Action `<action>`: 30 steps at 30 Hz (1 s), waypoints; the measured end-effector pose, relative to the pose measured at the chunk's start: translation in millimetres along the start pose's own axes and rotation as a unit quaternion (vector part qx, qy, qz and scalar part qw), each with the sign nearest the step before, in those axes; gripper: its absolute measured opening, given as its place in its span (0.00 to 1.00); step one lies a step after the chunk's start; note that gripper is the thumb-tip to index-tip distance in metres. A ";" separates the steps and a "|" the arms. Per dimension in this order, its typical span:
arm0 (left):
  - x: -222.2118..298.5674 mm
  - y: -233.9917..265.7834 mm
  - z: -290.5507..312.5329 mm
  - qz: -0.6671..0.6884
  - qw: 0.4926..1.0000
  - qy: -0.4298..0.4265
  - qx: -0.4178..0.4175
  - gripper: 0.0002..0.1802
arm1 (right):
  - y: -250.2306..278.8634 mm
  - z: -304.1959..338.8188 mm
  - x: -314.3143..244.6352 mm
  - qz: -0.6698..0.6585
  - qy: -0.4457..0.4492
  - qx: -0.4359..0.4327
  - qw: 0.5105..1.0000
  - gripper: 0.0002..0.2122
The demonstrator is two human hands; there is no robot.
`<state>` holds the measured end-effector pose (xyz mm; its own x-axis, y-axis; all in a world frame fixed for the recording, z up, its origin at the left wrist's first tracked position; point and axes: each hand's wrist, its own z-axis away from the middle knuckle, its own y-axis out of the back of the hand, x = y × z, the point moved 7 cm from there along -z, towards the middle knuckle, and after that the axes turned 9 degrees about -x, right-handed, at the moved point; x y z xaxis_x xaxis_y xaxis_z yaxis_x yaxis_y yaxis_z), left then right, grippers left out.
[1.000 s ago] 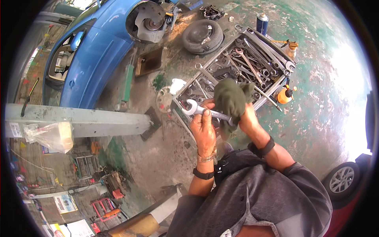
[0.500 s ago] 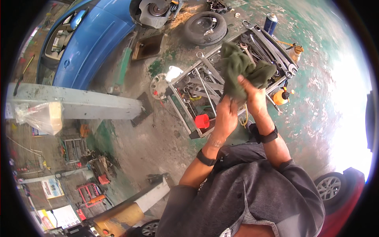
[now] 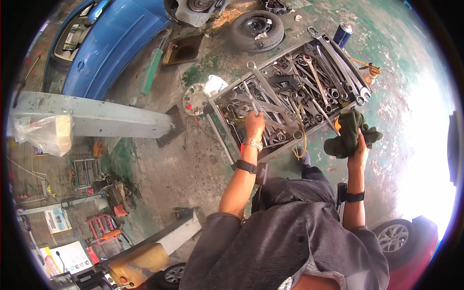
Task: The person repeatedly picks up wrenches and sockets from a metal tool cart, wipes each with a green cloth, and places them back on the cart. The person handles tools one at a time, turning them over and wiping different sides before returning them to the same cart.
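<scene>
My left hand point(image 3: 254, 124) is closed at the near left part of the metal tool tray point(image 3: 282, 152). A slim metal rod-like tool point(image 3: 249, 95) runs up from its fingers, over the wrenches lying there; its lower end is hidden in the hand. Out to the right, beyond the tray's near edge, my right hand point(image 3: 358, 153) grips a bunched dark green cloth point(image 3: 352, 135). Several combination wrenches point(image 3: 316, 77) and large spanners fill the tray. A black coil spring point(image 3: 285, 79) lies among them, and a yellow cord point(image 3: 301, 128) hangs over the near rim.
A blue spray can point(image 3: 342, 35) and an orange-topped bottle point(image 3: 370, 73) stand past the tray's right side. Beyond it lies a wheel point(image 3: 257, 31). A white container point(image 3: 214, 85) and hubcap point(image 3: 194, 100) are at left, near a grey lift post point(image 3: 96, 118) and blue car point(image 3: 113, 43).
My hands, together on the cloth over the tray before, have parted. The right has carried the cloth rightward off the tray; the left has moved left and up onto the slim tool.
</scene>
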<state>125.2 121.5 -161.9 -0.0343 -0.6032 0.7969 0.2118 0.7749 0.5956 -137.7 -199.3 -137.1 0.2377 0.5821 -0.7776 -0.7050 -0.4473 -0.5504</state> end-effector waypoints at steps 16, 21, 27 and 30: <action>-80.2 9.1 -20.2 0.472 0.858 0.197 -0.051 0.04 | 6.0 24.0 5.7 -0.033 -0.039 0.031 0.998 0.18; -34.5 8.7 -34.1 0.427 0.879 0.142 -0.161 0.23 | 12.3 19.6 12.5 0.025 -0.058 0.064 0.996 0.18; -56.8 24.1 -37.7 0.380 0.900 0.152 -0.149 0.13 | 14.3 8.7 27.3 -0.003 -0.074 0.078 0.994 0.19; -69.2 19.2 -30.4 0.320 0.929 0.144 -0.116 0.10 | 4.8 8.1 21.5 0.014 -0.059 0.037 0.997 0.19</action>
<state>161.4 172.4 -208.7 0.4265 -0.0834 0.9006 0.3050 0.9507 -0.0563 -141.4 -183.4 -154.0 0.1393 0.6476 -0.7491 -0.7589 -0.4161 -0.5009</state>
